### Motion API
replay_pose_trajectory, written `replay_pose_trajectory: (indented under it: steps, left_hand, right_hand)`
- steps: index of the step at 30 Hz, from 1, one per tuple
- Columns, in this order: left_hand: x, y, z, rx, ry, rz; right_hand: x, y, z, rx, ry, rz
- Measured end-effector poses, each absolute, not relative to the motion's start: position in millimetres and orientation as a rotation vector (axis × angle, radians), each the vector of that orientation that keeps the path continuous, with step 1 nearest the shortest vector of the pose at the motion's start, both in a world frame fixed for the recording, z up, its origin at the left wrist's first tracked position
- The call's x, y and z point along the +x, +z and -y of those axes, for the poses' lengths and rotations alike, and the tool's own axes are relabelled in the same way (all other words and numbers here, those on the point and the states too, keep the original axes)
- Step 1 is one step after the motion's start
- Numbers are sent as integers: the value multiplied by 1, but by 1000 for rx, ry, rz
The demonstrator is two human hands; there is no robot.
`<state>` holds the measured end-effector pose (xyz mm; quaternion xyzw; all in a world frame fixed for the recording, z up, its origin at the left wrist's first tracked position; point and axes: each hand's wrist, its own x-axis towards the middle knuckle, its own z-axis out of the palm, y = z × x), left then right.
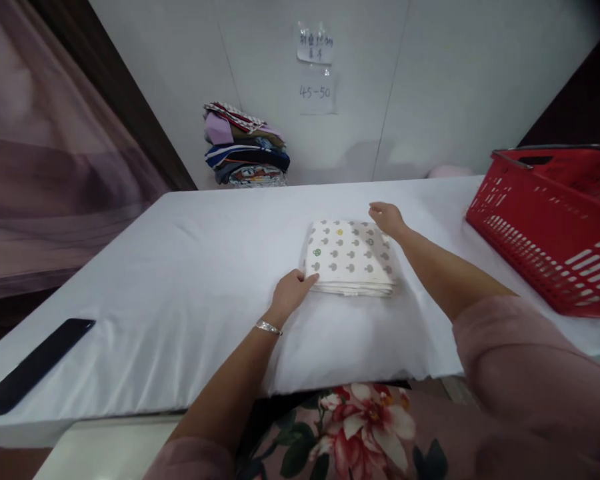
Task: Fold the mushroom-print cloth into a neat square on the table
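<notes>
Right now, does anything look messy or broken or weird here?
The white tablecloth is wrinkled near its front edge, and the stack of fabrics beyond its far edge looks uneven, with layers sticking out. The patterned folded cloth looks tidy. I see nothing spilled or broken.

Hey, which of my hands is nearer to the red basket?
Your right. The right hand is left of the red basket, at the folded cloth's far-right corner; the left hand is farther left, at the cloth's near-left corner.
</notes>
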<state>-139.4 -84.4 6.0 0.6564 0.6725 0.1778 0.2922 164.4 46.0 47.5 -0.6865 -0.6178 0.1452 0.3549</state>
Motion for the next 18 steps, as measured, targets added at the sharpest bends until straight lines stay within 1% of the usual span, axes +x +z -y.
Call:
replay_pose_trajectory:
  steps: [4, 6, 9, 11, 14, 18]
  left_hand:
    - [-143, 7, 74, 1691, 546, -1758]
    - [-144, 9, 68, 1674, 543, -1767]
    - [-140, 11, 62, 1684, 489, -1782]
    - [-136, 11, 59, 1711, 463, -1785]
    - [-133, 11, 57, 1723, 457, -1803]
    - [-132, 11, 55, 1729, 452, -1818]
  right_hand:
    - [176, 23, 15, -1733, 603, 1321]
    - [183, 15, 48, -1755, 807, 1150]
    - [184, 12, 87, -1782, 1085, 951]
    - [180, 13, 104, -1761, 1207, 898]
    - [173, 15, 115, -1741, 1328, 919]
    - [170, 20, 117, -1816, 1332, 1017]
